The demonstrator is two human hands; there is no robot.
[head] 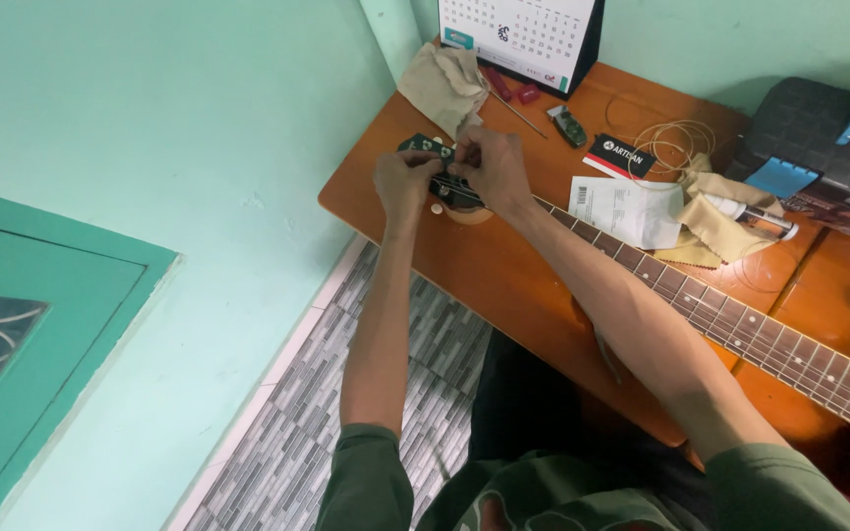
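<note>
- The left hand [403, 183] and the right hand [493, 169] are meeting at the guitar headstock [432, 157], which is lying at the 12 o'clock end of the view on the orange desk [504, 265].
- The left hand's grip is pinching closed at the headstock's near edge; whether it is clamping a tuning peg or a string is too small to tell.
- The right hand's grip is curling shut over the headstock's top, just touching the left hand's fingers.
- The guitar neck [740, 329] is running from the hands toward 4 o'clock, passing under the right forearm, its frets and strings facing up.
- A tan cloth [442, 84] is lying just beyond the hands at 12 o'clock, beside a standing desk calendar [518, 34].
- A red-handled screwdriver [509, 93] and a small dark green tool [571, 125] are resting at 1 o'clock, near the calendar.
- A coil of loose strings [676, 147], a black card [620, 155] and a white paper slip [627, 208] are sitting at 2 o'clock, well apart from the hands.
- A second tan cloth [720, 226] with a white tube [761, 216] on it is lying at 3 o'clock.
</note>
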